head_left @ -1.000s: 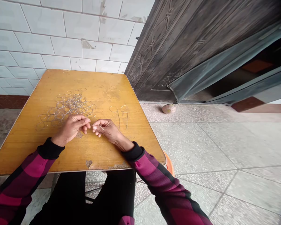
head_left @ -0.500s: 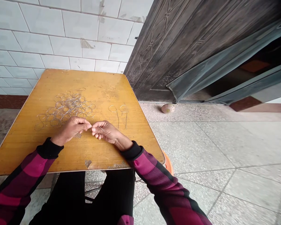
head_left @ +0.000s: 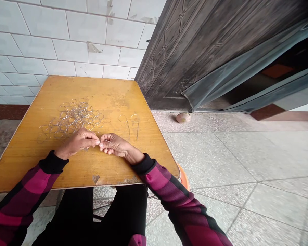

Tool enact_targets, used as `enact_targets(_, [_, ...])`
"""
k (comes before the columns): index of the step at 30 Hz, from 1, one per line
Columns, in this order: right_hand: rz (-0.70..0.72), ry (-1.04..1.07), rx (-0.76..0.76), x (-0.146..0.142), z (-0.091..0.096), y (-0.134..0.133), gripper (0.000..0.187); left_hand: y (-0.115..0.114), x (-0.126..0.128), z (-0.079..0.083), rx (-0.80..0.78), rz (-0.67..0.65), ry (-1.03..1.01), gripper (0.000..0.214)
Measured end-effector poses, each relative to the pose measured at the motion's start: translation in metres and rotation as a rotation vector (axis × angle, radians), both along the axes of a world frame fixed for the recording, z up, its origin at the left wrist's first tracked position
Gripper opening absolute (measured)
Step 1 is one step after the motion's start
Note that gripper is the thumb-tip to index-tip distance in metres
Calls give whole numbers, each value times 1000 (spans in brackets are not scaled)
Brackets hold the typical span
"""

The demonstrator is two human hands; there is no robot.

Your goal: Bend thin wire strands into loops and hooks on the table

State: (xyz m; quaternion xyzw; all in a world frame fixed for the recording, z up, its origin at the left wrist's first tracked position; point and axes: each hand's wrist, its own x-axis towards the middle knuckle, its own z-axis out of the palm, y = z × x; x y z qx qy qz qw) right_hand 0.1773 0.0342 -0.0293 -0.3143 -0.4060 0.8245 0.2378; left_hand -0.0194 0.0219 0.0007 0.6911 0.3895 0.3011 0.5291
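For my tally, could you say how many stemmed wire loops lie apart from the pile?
2: left loop, right loop, together right of the ring pile; the right hand may hide another.

Thin wire piece point(head_left: 106, 140) between left hand point(head_left: 78, 142) and right hand point(head_left: 116, 146) (fingertips together), too small for detail

Worn yellow wooden table point(head_left: 113, 92), scuffed on top, veneer chipped along the near edge. Over on the left half: a loose heap of thin wire rings point(head_left: 72, 119), overlapping. Just right of it, lying apart: two looped wires point(head_left: 129, 122) with straight stems, side by side.
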Motion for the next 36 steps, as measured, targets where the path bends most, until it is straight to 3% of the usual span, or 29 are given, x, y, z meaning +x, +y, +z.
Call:
enact_targets(7, [43,-12,-16,0,5,-2,44,0,-1,7,119,-108,-9,22])
enact_targets(11, [56,8,30,0,5,-2,43,-2,2,8,186,-57,-1,23])
enact_targets(13, [23,-1,132,1,5,-2,39,-2,3,9,191,22,7,22])
enact_targets(15, [-142,-62,400,5,8,-1,28,-2,4,9,177,115,5,21])
enact_targets(18, [-376,-260,1101,13,16,-1,10,-1,2,8,133,198,7,21])
enact_targets(21, [-240,-499,1744,18,22,-3,25,0,0,8,70,223,-9,21])
enact_targets(24, [-168,-733,2001,15,25,-5,28,1,-2,9,16,262,-84,22])
enact_targets(31, [-124,-880,1965,6,19,-11,23,5,-3,6,31,498,-274,18])
enact_targets(36, [-90,-981,1553,-4,9,-23,36,10,-6,0,111,685,-376,12])
